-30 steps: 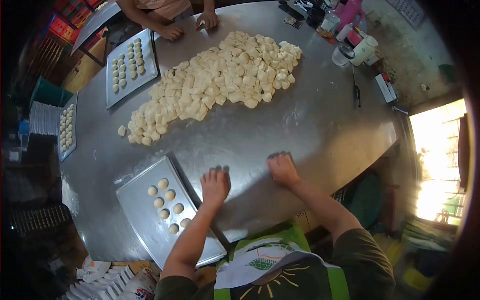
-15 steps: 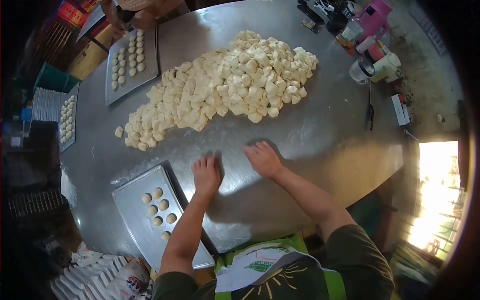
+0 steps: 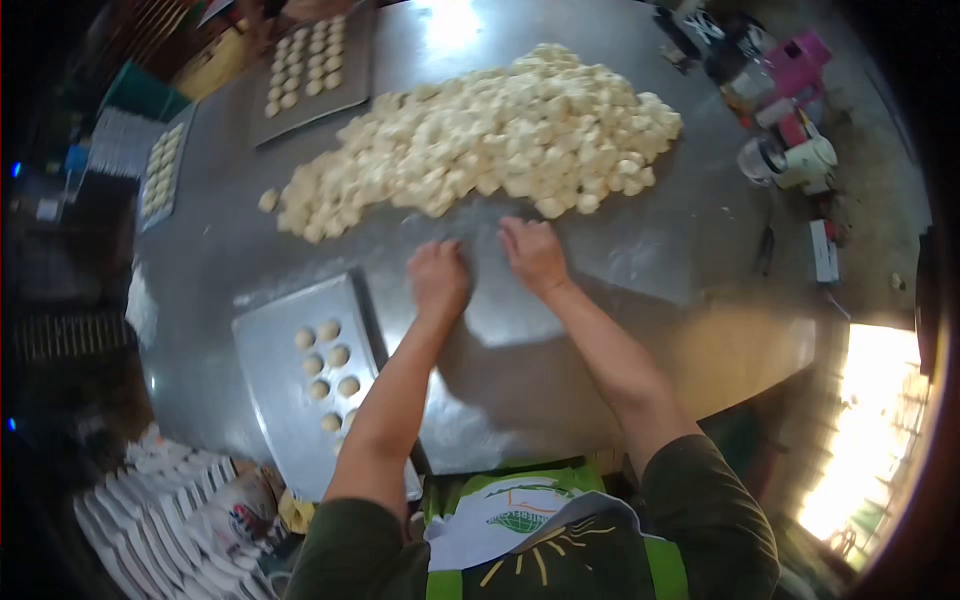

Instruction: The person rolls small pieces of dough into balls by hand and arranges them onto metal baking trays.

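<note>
My left hand (image 3: 438,276) is low over the steel table, to the right of the near tray, its fingers curled downward and held together. Beside it, my right hand (image 3: 534,254) is cupped the same way, close to the near edge of a long heap of cut dough pieces (image 3: 500,130). Whatever lies under either palm is hidden. Several smooth dough balls (image 3: 339,355) sit in loose rows on the metal tray (image 3: 275,400) left of my left forearm, which covers part of that tray.
A fuller tray (image 3: 350,112) of dough balls lies at the far left, near another person's hand (image 3: 258,35). A narrower-looking tray (image 3: 160,185) stands at the left edge. Jars (image 3: 762,160), a pink jug (image 3: 797,65) and a small box (image 3: 824,250) line the right side.
The camera view has shifted, so the table and heap appear higher. Both hands have moved forward, nearer the dough heap, and the fingers look more curled. More balls show beside my left forearm.
</note>
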`<state>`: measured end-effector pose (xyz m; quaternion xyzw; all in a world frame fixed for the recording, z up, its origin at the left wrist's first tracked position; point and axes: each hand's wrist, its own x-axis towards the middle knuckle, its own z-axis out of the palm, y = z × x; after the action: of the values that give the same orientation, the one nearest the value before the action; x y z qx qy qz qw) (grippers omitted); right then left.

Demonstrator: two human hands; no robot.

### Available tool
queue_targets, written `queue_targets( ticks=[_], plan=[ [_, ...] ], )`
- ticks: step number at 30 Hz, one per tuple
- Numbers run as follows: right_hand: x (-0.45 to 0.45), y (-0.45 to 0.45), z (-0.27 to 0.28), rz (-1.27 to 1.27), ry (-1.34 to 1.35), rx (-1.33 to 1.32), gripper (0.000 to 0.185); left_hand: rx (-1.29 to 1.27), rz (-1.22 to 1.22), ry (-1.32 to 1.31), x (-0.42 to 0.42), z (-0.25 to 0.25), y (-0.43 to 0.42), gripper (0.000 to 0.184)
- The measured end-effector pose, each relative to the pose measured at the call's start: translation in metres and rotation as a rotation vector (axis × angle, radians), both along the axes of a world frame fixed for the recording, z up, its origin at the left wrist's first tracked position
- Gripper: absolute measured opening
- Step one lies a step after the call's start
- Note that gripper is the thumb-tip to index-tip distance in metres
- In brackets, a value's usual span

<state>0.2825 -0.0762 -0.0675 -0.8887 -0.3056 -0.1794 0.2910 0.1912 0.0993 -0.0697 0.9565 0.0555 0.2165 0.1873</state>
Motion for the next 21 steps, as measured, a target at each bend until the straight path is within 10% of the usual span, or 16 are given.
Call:
queue_targets(
  ticks=[12,21],
  plan=[
    [-0.188,-0.014,0.044,0.117,0.497,-0.011,0.032,-0.616,-0.218,0.26,-0.259,0.071,0.012,0.028],
    [-0.379,0.1,0.079,0.626,0.329,-0.281,0.034,-0.443,0.149,0.142,-0.427,0.077,0.082,0.026]
  ],
)
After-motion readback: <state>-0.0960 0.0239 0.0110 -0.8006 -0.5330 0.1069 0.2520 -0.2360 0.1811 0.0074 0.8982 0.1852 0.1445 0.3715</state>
